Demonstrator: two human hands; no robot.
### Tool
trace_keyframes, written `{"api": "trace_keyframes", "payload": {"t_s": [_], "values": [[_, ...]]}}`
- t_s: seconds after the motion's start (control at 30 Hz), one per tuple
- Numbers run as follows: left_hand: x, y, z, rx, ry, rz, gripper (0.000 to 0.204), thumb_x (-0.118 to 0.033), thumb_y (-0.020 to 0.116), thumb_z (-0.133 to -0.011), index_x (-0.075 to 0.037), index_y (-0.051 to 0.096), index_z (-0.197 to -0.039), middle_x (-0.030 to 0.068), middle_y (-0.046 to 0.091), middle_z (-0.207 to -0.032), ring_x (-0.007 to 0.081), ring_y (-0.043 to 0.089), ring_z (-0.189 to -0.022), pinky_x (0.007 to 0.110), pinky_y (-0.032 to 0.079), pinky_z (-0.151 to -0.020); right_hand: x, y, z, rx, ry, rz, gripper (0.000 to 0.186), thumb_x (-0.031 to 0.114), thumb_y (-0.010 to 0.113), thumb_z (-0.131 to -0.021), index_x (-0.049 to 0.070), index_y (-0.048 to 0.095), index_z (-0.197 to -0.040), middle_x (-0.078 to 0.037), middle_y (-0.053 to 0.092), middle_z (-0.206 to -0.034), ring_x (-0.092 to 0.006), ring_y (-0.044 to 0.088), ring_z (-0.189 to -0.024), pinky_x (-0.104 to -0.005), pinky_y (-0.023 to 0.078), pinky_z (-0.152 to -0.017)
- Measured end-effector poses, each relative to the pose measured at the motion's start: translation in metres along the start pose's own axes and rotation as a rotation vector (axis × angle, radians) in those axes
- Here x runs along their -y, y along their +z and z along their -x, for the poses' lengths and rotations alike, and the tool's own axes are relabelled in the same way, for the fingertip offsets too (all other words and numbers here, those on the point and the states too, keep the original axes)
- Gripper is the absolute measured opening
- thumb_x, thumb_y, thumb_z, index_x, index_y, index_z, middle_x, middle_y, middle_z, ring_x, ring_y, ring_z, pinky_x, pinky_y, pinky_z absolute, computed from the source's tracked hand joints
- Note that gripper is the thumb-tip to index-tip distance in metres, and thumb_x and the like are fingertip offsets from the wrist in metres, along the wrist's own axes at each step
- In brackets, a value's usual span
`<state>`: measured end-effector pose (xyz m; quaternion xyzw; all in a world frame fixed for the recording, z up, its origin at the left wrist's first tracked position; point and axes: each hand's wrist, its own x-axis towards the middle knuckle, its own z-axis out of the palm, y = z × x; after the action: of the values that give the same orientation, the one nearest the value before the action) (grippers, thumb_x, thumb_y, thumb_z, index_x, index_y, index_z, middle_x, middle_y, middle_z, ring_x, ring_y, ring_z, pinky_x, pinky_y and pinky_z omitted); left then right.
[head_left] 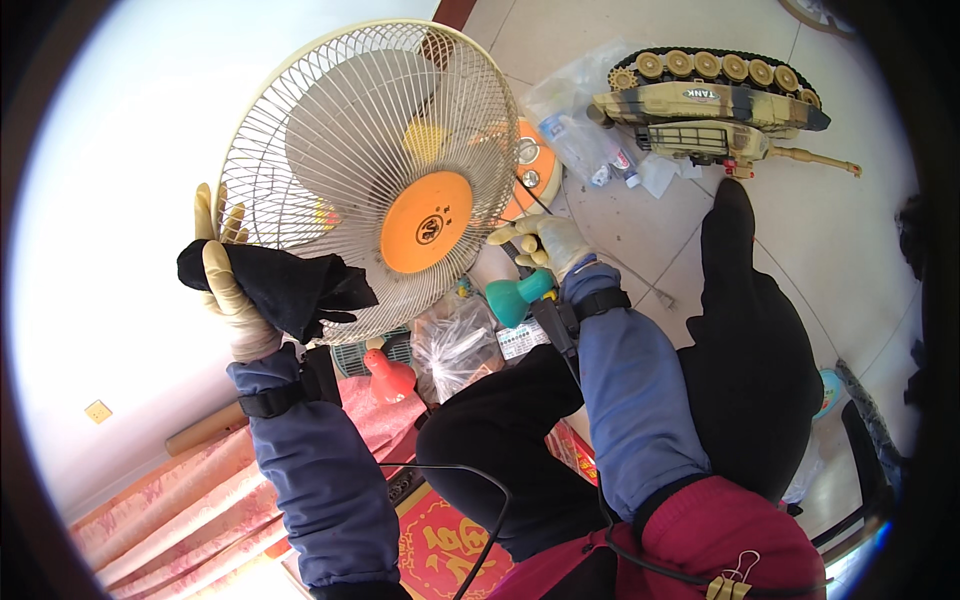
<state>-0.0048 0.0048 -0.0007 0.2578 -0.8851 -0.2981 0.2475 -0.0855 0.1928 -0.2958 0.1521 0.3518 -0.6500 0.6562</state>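
A standing fan [428, 222] with a cream wire cage and an orange hub badge tilts in front of me. My left hand [235, 300], in a pale yellow glove, is at the cage's left edge. Its thumb presses down on a black cloth [290, 290], while other fingers reach up by the rim. The cloth hangs over the lower left of the cage. My right hand [545, 242], gloved alike, is beside the lower right rim with fingers curled round something dark that I cannot make out. Just below that hand is a teal lamp-like shade [515, 298].
A camouflage toy tank [720, 110] lies on its side on the tiled floor, near a plastic bag with bottles [590, 140]. The orange fan base [540, 170] stands behind the cage. Below are a clear plastic bag [455, 345], a red lamp-like shade [388, 375] and a pink curtain [200, 500].
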Motion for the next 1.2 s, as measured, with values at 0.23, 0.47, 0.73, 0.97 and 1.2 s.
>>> {"api": "trace_keyframes", "payload": {"t_s": [0.23,0.47,0.73,0.97,1.2], "values": [[-0.002,0.000,0.001,0.021,-0.027,0.006,0.078,-0.058,0.046,-0.102,-0.003,0.038,-0.156,0.0166,0.048,-0.153,0.0277,0.046,-0.134,0.043,0.035,-0.113,0.005,0.009,0.001,0.014,-0.017,-0.040,0.029,0.017,0.054,-0.097,0.001,0.077,-0.104,0.008,0.047,-0.062,-0.0054,0.036,-0.046,-0.0248,0.050,-0.071],[-0.002,-0.001,0.000,0.017,-0.018,0.059,0.075,-0.052,0.051,-0.102,0.000,0.038,-0.155,0.0184,0.049,-0.151,0.0276,0.047,-0.132,0.044,0.037,-0.112,0.008,0.008,0.002,0.125,-0.039,-0.027,0.032,0.019,0.053,-0.097,-0.001,0.077,-0.104,0.008,0.044,-0.057,-0.0063,0.034,-0.044,-0.0251,0.050,-0.069],[-0.004,0.001,0.002,0.022,-0.019,0.062,0.077,-0.053,0.052,-0.102,0.000,0.037,-0.155,0.0195,0.048,-0.150,0.0272,0.046,-0.133,0.044,0.036,-0.113,0.003,-0.019,-0.007,0.116,0.009,-0.039,0.019,0.015,0.058,-0.095,0.002,0.069,-0.086,0.003,0.056,-0.061,-0.0075,0.044,-0.047,-0.0287,0.056,-0.064],[0.000,-0.001,0.001,0.013,-0.025,0.084,0.077,-0.054,0.051,-0.102,0.000,0.038,-0.155,0.0185,0.048,-0.151,0.0263,0.046,-0.133,0.043,0.036,-0.113,-0.001,-0.003,-0.008,-0.034,-0.007,-0.001,0.026,0.018,0.056,-0.096,0.001,0.075,-0.096,0.006,0.050,-0.059,-0.0070,0.040,-0.046,-0.0262,0.053,-0.063],[0.001,-0.002,0.001,0.021,-0.017,0.041,0.077,-0.055,0.050,-0.102,-0.001,0.038,-0.155,0.0171,0.048,-0.152,0.0263,0.046,-0.133,0.043,0.034,-0.114,0.006,0.005,0.002,-0.052,0.024,0.008,0.030,0.018,0.054,-0.097,0.002,0.079,-0.103,0.007,0.048,-0.059,-0.0062,0.036,-0.046,-0.0237,0.050,-0.062]]}}
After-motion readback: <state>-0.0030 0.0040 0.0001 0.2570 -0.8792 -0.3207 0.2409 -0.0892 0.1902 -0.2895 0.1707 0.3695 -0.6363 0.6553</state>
